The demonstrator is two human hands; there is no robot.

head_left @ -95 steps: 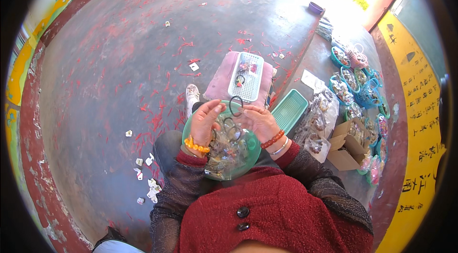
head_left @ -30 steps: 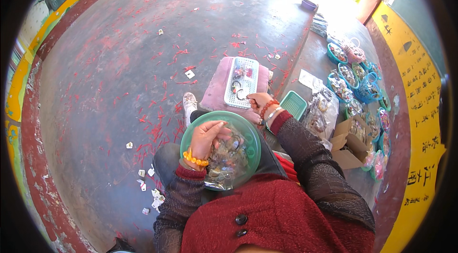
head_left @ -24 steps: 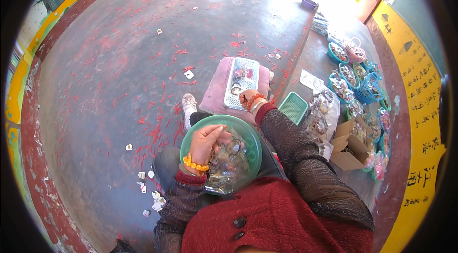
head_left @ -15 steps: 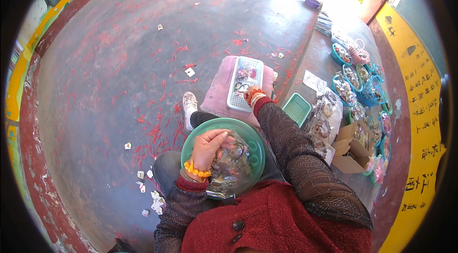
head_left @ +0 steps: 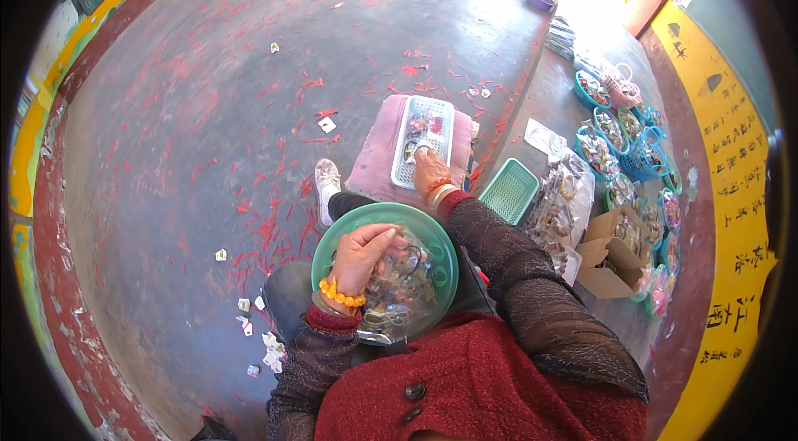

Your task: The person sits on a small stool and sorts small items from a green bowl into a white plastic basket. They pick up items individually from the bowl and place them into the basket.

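On my lap rests a round green plastic basin point(head_left: 453, 262), holding a pile of small items in clear bags point(head_left: 399, 295). Over its left part, my left hand point(head_left: 362, 260) is closed in a pinch, thumb against fingertips; whatever it holds is too small to name. My right hand point(head_left: 430, 169) reaches to the near end of a white rectangular basket point(head_left: 405, 162), its fingers drawn together among small dark and colourful pieces; what they grip cannot be made out. That basket lies on a pink cushion point(head_left: 374, 162) in front of me.
To the right are an unfilled green basket point(head_left: 509, 192), a clear plastic bag of goods point(head_left: 559, 208), an open cardboard box point(head_left: 607, 262) and several filled baskets point(head_left: 594, 150). Red scraps point(head_left: 266, 229) and white paper bits point(head_left: 273, 354) litter the floor. A purple basin point(head_left: 541, 0) stands far off.
My right hand has shifted slightly left and now lies over the near end of the white basket, with more of its back showing. My left hand keeps its pinch above the basin.
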